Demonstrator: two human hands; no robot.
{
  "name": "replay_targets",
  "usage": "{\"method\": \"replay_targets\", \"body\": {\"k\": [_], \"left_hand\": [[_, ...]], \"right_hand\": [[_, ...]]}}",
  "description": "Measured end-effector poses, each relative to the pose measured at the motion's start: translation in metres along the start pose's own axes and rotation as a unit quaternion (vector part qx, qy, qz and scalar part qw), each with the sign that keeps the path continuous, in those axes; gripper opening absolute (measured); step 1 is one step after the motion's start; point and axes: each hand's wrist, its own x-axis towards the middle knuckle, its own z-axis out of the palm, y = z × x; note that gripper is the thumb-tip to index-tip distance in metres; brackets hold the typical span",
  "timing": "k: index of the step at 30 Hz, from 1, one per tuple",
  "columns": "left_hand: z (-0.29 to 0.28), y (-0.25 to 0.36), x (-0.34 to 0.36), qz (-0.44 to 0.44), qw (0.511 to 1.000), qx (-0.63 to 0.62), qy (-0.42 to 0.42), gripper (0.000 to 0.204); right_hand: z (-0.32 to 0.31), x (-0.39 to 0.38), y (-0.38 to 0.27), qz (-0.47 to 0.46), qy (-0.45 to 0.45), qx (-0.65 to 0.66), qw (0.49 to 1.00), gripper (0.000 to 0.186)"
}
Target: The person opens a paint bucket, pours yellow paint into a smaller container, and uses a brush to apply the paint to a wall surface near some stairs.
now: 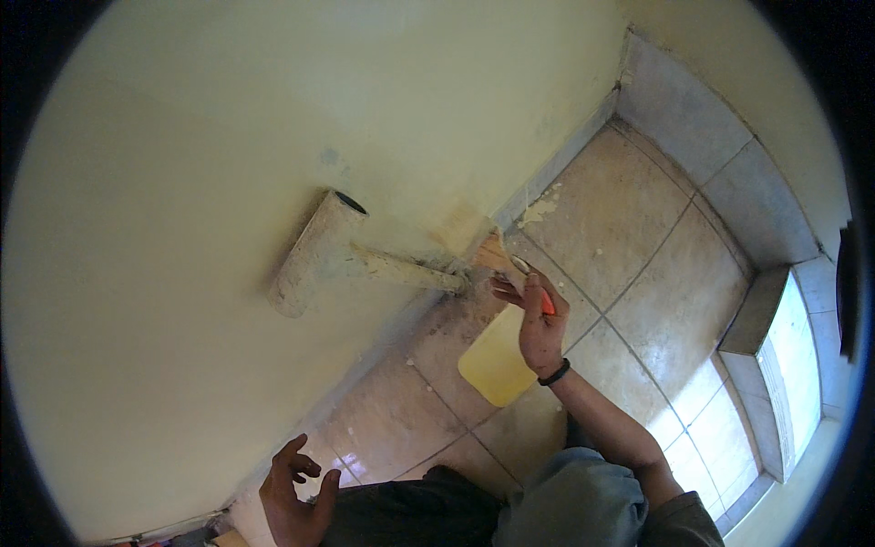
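My right hand (543, 319) is closed round a paintbrush (549, 303), whose orange handle shows between the fingers. The brush's head points at the foot of the cream wall (210, 228), beside a narrow paint-spotted pipe (415, 272). Its tip is partly blurred, so I cannot tell whether it touches the wall. Below that hand, a yellow square tub (497, 360) sits on the tiled floor (387, 428), partly covered by the hand. My left hand (296, 497) is empty near the wall at the lower left, with its fingers apart and loosely bent.
A thicker, open-ended pipe (319, 251) sticks out of the wall left of the narrow one. Cream splotches (540, 210) mark the floor by the wall. Grey skirting tiles (684, 100) line the far wall, and a tiled step (761, 365) stands at the right. My bent knee (579, 492) is near the tub.
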Motion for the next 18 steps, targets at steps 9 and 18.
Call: {"method": "replay_targets", "body": {"k": [9, 18], "left_hand": [[0.003, 0.004, 0.001, -0.003, 1.0, 0.005, -0.007, 0.056], [0.002, -0.001, 0.002, -0.01, 1.0, -0.004, 0.002, 0.057]], "right_hand": [[0.022, 0.006, -0.005, 0.074, 0.005, -0.039, 0.996, 0.046], [-0.009, 0.005, 0.015, 0.064, 0.053, -0.067, 0.994, 0.041]]}}
